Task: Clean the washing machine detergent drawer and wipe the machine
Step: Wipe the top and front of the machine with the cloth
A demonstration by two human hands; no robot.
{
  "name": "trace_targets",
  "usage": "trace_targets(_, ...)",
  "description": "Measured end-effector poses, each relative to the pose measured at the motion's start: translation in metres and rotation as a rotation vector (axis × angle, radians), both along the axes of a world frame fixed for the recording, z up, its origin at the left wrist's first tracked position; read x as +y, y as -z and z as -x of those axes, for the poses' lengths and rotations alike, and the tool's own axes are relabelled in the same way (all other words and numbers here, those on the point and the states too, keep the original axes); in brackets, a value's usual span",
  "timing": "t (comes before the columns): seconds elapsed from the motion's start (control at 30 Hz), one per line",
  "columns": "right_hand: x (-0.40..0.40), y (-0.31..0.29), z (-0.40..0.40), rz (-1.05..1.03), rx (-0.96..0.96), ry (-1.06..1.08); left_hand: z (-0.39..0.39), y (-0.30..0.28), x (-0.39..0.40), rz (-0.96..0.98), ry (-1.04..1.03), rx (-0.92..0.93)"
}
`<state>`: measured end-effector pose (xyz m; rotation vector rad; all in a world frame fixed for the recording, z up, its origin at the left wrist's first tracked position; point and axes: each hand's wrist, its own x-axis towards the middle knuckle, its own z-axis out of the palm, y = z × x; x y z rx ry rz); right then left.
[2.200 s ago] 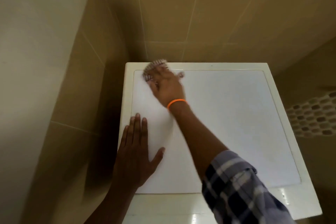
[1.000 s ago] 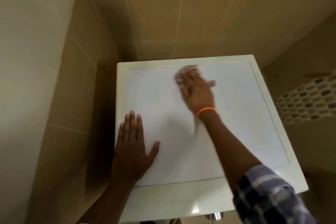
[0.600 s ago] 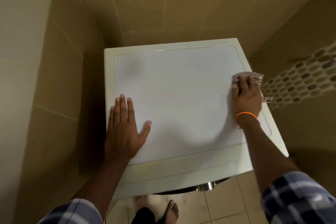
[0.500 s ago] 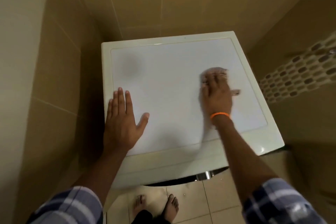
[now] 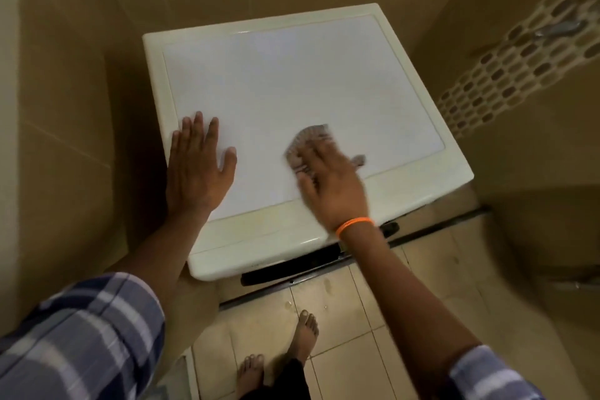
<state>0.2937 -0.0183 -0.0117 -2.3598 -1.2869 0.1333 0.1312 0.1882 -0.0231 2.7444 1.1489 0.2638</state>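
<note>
The washing machine's white top [image 5: 292, 75] fills the middle of the head view, with a cream rim around it. My left hand [image 5: 198, 169] lies flat on the top near its left front corner, fingers straight and together. My right hand [image 5: 328, 182], with an orange band at the wrist, presses a small checked cloth [image 5: 308, 143] flat onto the top near the front edge; the cloth sticks out past the fingertips and at the right side. The detergent drawer is not in view.
Beige tiled walls close in behind and to the left of the machine. A mosaic tile strip [image 5: 506, 71] runs along the right wall. The machine's dark front [image 5: 292, 266] shows below the rim. My bare feet [image 5: 302, 338] stand on the tiled floor.
My right hand has swept the cloth from the back left across to the right edge, then back toward the front middle. My left hand has stayed flat at the left side.
</note>
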Motion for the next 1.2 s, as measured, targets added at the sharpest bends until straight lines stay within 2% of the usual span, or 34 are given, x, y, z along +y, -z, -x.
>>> trace_targets(0.2, -0.122, -0.004, -0.135, 0.038, -0.021, 0.475, 0.001, 0.003, -0.002, -0.016, 0.009, -0.059)
trace_targets(0.3, -0.143, 0.003, -0.147, 0.042, -0.006, 0.664, 0.000, 0.003, -0.003, -0.054, 0.047, -0.077)
trace_targets(0.37, -0.133, 0.008, -0.123, 0.035, -0.031, 0.737, 0.002, 0.004, -0.007, -0.096, 0.112, -0.124)
trace_targets(0.43, -0.109, 0.008, -0.074, 0.000, -0.059, 0.723, 0.004, 0.004, -0.011, -0.136, 0.177, -0.199)
trace_targets(0.53, -0.067, 0.006, 0.026, -0.038, -0.061, 0.542, 0.009, -0.001, -0.013, -0.111, 0.231, -0.321)
trace_targets(0.63, -0.025, 0.010, 0.133, -0.104, -0.037, 0.339, 0.016, -0.004, -0.029, 0.059, 0.254, -0.474)
trace_targets(0.7, -0.001, 0.011, 0.188, -0.119, -0.036, 0.232, 0.023, -0.005, -0.044, 0.207, 0.247, -0.496)
trace_targets(0.8, 0.011, 0.018, 0.220, -0.133, 0.001, 0.191, 0.035, -0.003, -0.054, 0.305, 0.212, -0.493)
trace_targets(0.93, -0.011, 0.028, 0.181, -0.188, -0.063, 0.112, 0.041, -0.003, -0.057, 0.237, 0.333, -0.437)
trace_targets(1.1, -0.083, 0.030, 0.052, -0.230, 0.005, 0.465, 0.042, -0.003, -0.058, 0.133, 0.430, -0.386)
trace_targets(1.2, -0.121, 0.030, -0.020, -0.327, 0.159, 0.661, 0.040, -0.002, -0.060, 0.078, 0.444, -0.335)
